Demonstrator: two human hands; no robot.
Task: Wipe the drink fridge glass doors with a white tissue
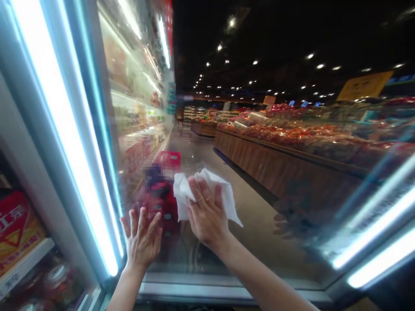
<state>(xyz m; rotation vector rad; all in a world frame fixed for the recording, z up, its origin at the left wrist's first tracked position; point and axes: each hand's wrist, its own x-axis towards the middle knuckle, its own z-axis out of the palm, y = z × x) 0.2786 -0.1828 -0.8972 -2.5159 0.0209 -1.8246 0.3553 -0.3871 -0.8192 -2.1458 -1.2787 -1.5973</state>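
Note:
My right hand presses a white cloth flat against a large glass pane. The cloth is crumpled at its upper left and spreads out past my fingers on both sides; whether it is fabric or paper I cannot make out. To the left, my left hand is raised with its fingers spread and nothing in it. It is at the pane, near the bright light strip; whether the palm touches the glass is hidden. A light-coloured frame runs along the pane's bottom edge.
Lit tubes stand at the left, with a red package on a shelf and jars beneath. Through the glass show a person in red, lit shelves and a wooden produce stand. Light reflections lie at right.

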